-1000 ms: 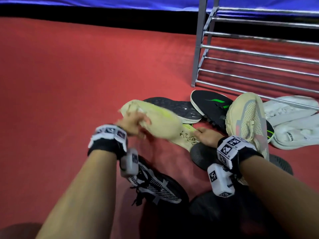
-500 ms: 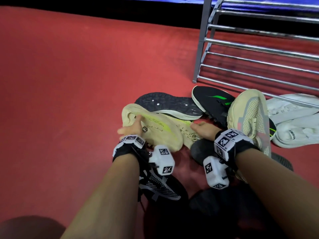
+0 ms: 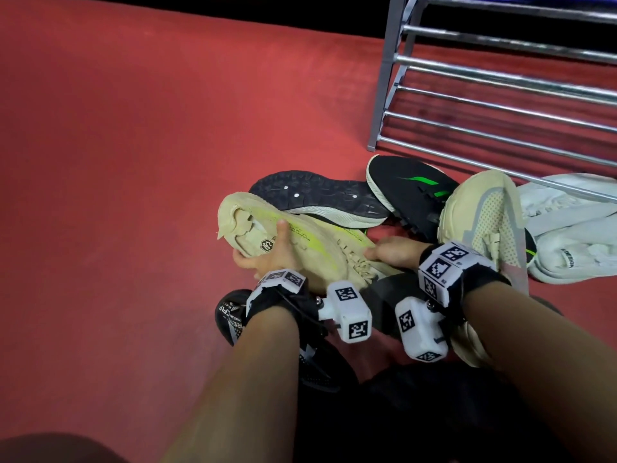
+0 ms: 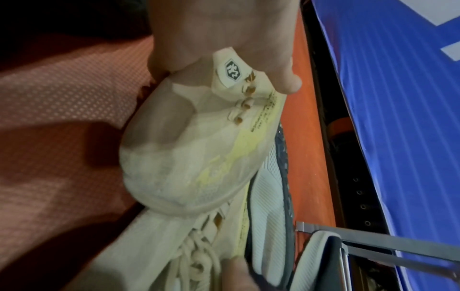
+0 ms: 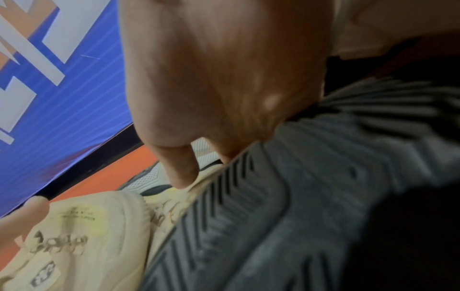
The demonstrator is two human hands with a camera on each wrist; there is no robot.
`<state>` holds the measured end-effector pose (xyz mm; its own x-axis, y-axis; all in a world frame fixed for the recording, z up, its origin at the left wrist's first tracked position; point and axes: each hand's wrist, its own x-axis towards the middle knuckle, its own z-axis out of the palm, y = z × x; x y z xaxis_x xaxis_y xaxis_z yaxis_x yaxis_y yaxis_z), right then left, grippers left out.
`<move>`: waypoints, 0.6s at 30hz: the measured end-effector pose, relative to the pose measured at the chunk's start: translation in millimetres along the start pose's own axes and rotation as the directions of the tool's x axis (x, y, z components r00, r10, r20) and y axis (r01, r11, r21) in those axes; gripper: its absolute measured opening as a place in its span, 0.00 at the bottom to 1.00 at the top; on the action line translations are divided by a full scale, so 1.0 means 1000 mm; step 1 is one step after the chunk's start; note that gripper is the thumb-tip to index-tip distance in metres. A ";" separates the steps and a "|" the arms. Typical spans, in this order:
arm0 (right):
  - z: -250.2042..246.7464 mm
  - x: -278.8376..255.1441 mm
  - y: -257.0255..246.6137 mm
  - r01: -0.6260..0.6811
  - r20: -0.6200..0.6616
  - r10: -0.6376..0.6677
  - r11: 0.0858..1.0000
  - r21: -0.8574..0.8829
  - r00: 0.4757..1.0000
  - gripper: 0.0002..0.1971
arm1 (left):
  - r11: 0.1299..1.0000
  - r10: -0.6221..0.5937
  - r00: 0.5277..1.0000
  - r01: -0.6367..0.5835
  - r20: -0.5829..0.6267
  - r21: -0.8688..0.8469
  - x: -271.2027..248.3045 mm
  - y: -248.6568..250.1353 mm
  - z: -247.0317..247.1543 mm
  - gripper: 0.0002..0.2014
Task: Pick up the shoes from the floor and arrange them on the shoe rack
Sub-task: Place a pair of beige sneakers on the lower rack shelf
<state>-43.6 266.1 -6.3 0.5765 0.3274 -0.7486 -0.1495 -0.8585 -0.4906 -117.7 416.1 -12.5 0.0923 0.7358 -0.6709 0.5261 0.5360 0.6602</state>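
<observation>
Your left hand (image 3: pixel 267 259) grips the cream shoe (image 3: pixel 300 242) at its collar and tongue, thumb over the side, holding it in the pile on the red floor (image 3: pixel 133 162) just short of the shoe rack (image 3: pixel 500 81). Your right hand (image 3: pixel 394 253) reaches onto its mate beneath, by the laces, but whether those fingers have closed cannot be told. These knit uppers look light and soft, likely to fold, so take each by the firmer heel or sole edge.
</observation>
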 end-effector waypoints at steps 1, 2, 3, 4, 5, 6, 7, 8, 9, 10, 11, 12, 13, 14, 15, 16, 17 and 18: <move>0.000 0.001 -0.001 -0.006 0.027 0.007 0.999 -0.042 1.000 0.22 | 1.000 0.022 1.000 -0.021 0.008 -0.016 0.000 0.000 0.000 0.50; 0.000 0.001 -0.002 -0.011 0.062 0.014 0.999 -0.050 0.998 0.22 | 0.999 0.050 0.998 -0.050 0.026 0.002 0.001 0.001 0.000 0.50; -0.001 0.001 -0.003 -0.017 0.089 0.021 0.998 -0.053 0.996 0.21 | 0.996 0.076 0.996 -0.079 0.053 0.042 0.001 0.002 0.000 0.50; -0.001 0.000 -0.003 -0.013 0.100 0.020 0.998 -0.067 0.995 0.21 | 0.993 0.095 0.992 -0.101 0.084 0.066 0.000 0.003 -0.002 0.50; -0.001 -0.002 -0.003 -0.007 0.089 0.015 0.996 -0.090 0.996 0.22 | 0.989 0.112 0.988 -0.121 0.104 0.086 0.000 0.002 -0.003 0.51; 0.000 -0.003 -0.001 0.008 0.067 0.000 0.993 -0.121 0.998 0.23 | 0.984 0.128 0.985 -0.140 0.111 0.106 0.002 0.000 -0.004 0.51; 0.001 -0.004 0.000 0.014 0.045 -0.007 0.988 -0.156 0.999 0.24 | 0.983 0.126 0.985 -0.141 0.119 0.119 0.005 -0.002 -0.006 0.52; 0.003 -0.006 0.001 0.013 0.029 -0.008 0.984 -0.177 1.000 0.25 | 0.979 0.129 0.982 -0.148 0.136 0.138 0.005 -0.002 -0.006 0.53; 0.005 -0.009 0.002 0.011 0.017 -0.008 0.984 -0.179 1.000 0.25 | 0.978 0.127 0.977 -0.152 0.172 0.145 0.003 -0.002 -0.006 0.55; 0.007 -0.010 0.003 0.011 0.011 -0.009 0.986 -0.166 1.000 0.24 | 0.981 0.128 0.967 -0.156 0.222 0.115 0.002 -0.003 -0.005 0.59; 0.009 -0.011 0.004 0.012 0.002 -0.012 0.989 -0.146 1.000 0.23 | 0.988 0.120 0.955 -0.141 0.271 0.059 0.001 -0.002 -0.003 0.63; 0.011 -0.012 0.006 0.013 -0.011 -0.014 0.993 -0.120 1.000 0.22 | 0.990 0.131 0.941 -0.142 0.312 0.014 -0.002 -0.001 -0.002 0.66; 0.012 -0.013 0.007 0.018 -0.031 -0.021 0.995 -0.101 0.999 0.21 | 0.986 0.163 0.931 -0.168 0.328 -0.012 -0.005 -0.001 0.000 0.66; 0.013 -0.015 0.007 0.027 -0.050 -0.032 0.996 -0.088 0.998 0.20 | 0.976 0.208 0.922 -0.216 0.325 -0.014 -0.008 -0.001 0.000 0.62; 0.014 -0.017 0.008 0.040 -0.069 -0.046 0.996 -0.085 0.997 0.19 | 0.965 0.256 0.915 -0.263 0.313 -0.021 -0.010 -0.002 0.000 0.58; 0.014 -0.019 0.010 0.052 -0.083 -0.059 0.995 -0.081 0.995 0.18 | 0.947 0.315 0.900 -0.318 0.302 -0.040 -0.011 -0.002 0.000 0.56; 0.014 -0.021 0.011 0.064 -0.088 -0.070 0.995 -0.075 0.994 0.18 | 0.935 0.350 0.889 -0.351 0.295 -0.053 -0.012 -0.002 -0.001 0.55; 0.014 -0.023 0.013 0.075 -0.085 -0.081 0.995 -0.071 0.993 0.17 | 0.923 0.381 0.881 -0.381 0.280 -0.057 -0.013 -0.002 -0.002 0.54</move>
<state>-70.2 252.7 -1.5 0.6531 0.3614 -0.6654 -0.0485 -0.8570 -0.5130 -121.5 406.2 -4.2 0.5187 0.7363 -0.4345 0.4019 0.2386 0.8841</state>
